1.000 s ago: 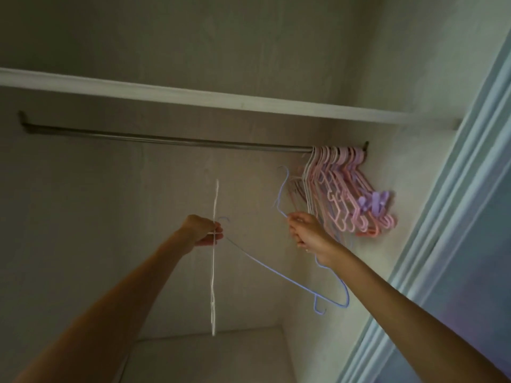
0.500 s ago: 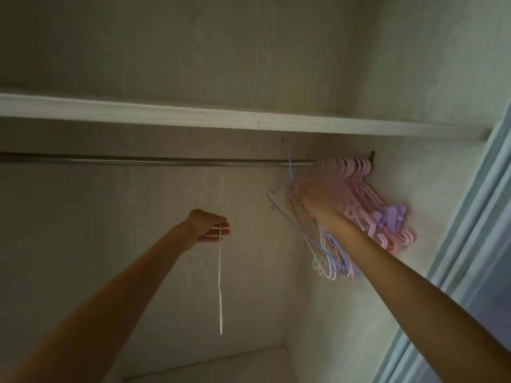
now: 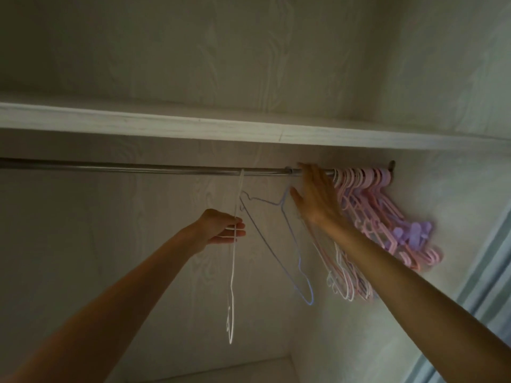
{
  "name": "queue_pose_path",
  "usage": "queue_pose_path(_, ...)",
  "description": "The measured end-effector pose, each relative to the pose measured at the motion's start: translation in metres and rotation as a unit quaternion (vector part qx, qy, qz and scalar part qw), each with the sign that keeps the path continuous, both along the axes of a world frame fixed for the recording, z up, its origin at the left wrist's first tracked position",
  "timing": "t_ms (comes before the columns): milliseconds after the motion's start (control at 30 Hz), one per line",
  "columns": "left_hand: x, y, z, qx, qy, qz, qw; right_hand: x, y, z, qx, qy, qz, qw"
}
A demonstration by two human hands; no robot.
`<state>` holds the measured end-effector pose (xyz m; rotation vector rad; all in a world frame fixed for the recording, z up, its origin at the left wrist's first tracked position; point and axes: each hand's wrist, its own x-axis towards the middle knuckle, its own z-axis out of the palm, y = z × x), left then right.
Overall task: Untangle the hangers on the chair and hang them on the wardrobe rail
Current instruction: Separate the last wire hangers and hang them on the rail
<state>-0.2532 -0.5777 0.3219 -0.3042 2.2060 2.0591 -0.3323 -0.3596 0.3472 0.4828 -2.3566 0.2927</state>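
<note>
A metal wardrobe rail runs across under a white shelf. My left hand pinches a thin white hanger, seen edge-on, whose hook reaches the rail. A blue wire hanger hangs on the rail just to its right. My right hand is spread flat with fingers apart at the rail, between the blue hanger and a packed bunch of pink hangers at the rail's right end. More pale hangers show below my right forearm.
The white shelf sits just above the rail. The wardrobe's side wall is close behind the pink bunch, with purple clips among it. A pale door frame stands at the right. The wardrobe floor shows below.
My right hand has let go of the blue hanger, which now hangs on the rail, and has risen to the rail. My left hand has lifted the white hanger up to the rail.
</note>
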Motion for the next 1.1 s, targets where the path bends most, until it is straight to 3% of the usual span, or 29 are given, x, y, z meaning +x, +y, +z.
queue_pose_path(100,-0.004,-0.002,-0.003,-0.003,-0.002,-0.003,1.0,-0.035,-0.014,0.009,0.145,-0.001,0.001,0.989)
queue_pose_path(167,-0.006,-0.003,-0.003,-0.004,-0.002,-0.002,1.0,-0.051,-0.014,0.006,0.191,-0.009,-0.012,0.981)
queue_pose_path(333,-0.004,-0.005,-0.002,0.003,0.0,-0.008,1.0,-0.059,0.016,-0.001,0.137,0.042,-0.033,0.989)
queue_pose_path(433,-0.003,-0.005,-0.001,-0.01,-0.002,-0.012,1.0,-0.064,0.044,-0.003,0.153,0.084,-0.06,0.983)
queue_pose_path(667,-0.001,-0.002,0.003,-0.052,-0.012,-0.024,0.998,-0.064,0.082,0.006,0.156,0.023,-0.102,0.982)
queue_pose_path(800,-0.003,0.005,0.003,-0.081,-0.012,-0.055,0.995,-0.022,0.054,0.006,0.03,0.012,-0.018,0.999)
queue_pose_path(833,-0.004,0.008,0.003,-0.084,-0.009,-0.064,0.994,-0.003,0.042,0.003,-0.032,-0.037,0.028,0.998)
queue_pose_path(867,-0.005,0.012,0.003,-0.086,-0.005,-0.072,0.994,0.019,0.029,0.001,-0.09,-0.15,0.073,0.982)
queue_pose_path(933,-0.006,0.022,0.004,-0.088,0.007,-0.077,0.993,0.052,0.009,-0.01,-0.147,-0.404,0.145,0.891)
queue_pose_path(967,-0.007,0.031,0.004,-0.088,0.012,-0.081,0.993,0.064,0.008,-0.018,-0.128,-0.472,0.161,0.857)
queue_pose_path(1000,-0.008,0.036,0.005,-0.084,0.02,-0.081,0.993,0.071,0.006,-0.023,-0.101,-0.503,0.181,0.839)
queue_pose_path(1100,-0.012,0.058,0.013,-0.051,0.049,-0.078,0.994,0.07,0.009,-0.032,-0.101,-0.48,0.215,0.845)
